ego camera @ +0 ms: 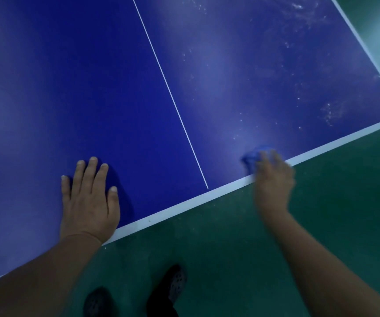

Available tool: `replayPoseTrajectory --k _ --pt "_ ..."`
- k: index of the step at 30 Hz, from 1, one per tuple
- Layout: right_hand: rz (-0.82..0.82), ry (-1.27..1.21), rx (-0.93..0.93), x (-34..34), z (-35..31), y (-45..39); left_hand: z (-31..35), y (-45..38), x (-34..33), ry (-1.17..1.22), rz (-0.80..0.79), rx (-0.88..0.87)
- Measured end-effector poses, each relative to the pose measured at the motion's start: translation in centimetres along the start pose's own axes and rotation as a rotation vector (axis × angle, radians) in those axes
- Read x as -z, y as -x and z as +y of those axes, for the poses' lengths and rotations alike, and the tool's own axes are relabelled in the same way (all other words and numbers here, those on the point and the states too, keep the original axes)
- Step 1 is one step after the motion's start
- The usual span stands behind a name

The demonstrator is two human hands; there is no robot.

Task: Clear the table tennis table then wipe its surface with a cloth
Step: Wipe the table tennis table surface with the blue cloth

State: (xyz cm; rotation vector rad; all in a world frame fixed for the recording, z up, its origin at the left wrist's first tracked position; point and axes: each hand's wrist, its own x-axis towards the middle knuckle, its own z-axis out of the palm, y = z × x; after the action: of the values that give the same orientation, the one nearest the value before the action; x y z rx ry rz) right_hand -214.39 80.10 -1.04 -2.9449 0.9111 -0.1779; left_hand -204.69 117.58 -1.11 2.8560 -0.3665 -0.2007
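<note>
With the blue cloth [256,154] bunched under the right hand [273,179] at the bench [184,205] edge and the left hand [89,202] laid flat, far-right white specks [331,113] could be missed.

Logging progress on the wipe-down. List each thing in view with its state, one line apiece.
table tennis table: bare of objects; left half looks clean, right half has whitish specks and smears.
cloth: blue, bunched, pressed on the table near the white end line.
right hand: grips the cloth, blurred.
left hand: flat on the table, fingers straight.
shoes: dark, on the green floor.
</note>
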Motion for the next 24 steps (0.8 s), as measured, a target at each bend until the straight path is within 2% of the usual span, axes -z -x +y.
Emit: replayPoseTrajectory --k 3,5,6,8,10,12,13,15,19,24 --pt "-0.025 -0.026 -0.339 2.3 8.4 -1.4 -0.2 0.0 0.0 0.007 0.001 -0.004" --pt "0.008 -0.029 -0.349 3.5 7.9 -1.2 -0.2 0.0 0.0 0.009 0.001 -0.004" --pt "0.07 -0.112 -0.313 4.0 6.1 -1.0 -0.2 0.0 0.0 0.008 0.002 -0.002" --pt "0.13 -0.051 -0.106 4.0 1.0 -0.5 -0.1 0.0 0.0 0.007 0.003 -0.001" --pt "0.084 -0.102 0.137 2.8 -4.0 1.0 -0.1 0.0 0.0 0.006 0.003 -0.002" --pt "-0.026 -0.199 0.21 1.3 -8.1 3.2 -0.1 0.0 -0.1 -0.002 0.002 -0.004" --pt "-0.014 -0.159 0.288 0.8 -9.3 3.8 -0.1 0.0 -0.1 -0.008 0.002 -0.001" --pt "-0.096 -0.135 0.401 0.3 -9.9 4.5 0.0 0.0 -0.1 -0.011 -0.002 -0.001" --pt "-0.101 -0.069 0.448 -0.1 -12.0 4.8 -0.1 0.1 -0.2 0.006 0.004 0.003" --pt "-0.099 -0.123 0.701 -1.6 -22.3 4.5 -0.3 0.2 -0.2 0.052 0.069 0.028"
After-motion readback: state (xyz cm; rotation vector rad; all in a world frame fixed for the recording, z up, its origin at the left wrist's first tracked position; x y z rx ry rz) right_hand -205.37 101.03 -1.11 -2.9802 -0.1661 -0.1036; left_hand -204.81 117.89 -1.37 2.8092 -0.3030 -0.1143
